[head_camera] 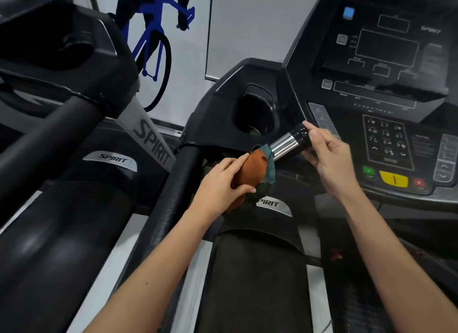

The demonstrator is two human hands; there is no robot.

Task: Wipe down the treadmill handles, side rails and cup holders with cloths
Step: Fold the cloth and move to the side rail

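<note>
The left hand (223, 181) grips a bunched orange cloth (252, 169), soft and rounded, with a thinner green cloth (270, 171) wrapped round the base of the handle (287, 144). The handle is a short cylinder, its sleeve polished chrome and its tip glossy black. The right hand (329, 154) pinches that black tip, fingers above, thumb beneath. Both forearms reach forward. The handle juts from the console's (386, 139) lower left corner, just below the deep black cup holder (255, 112) and beside the grainy side rail (178, 184).
</note>
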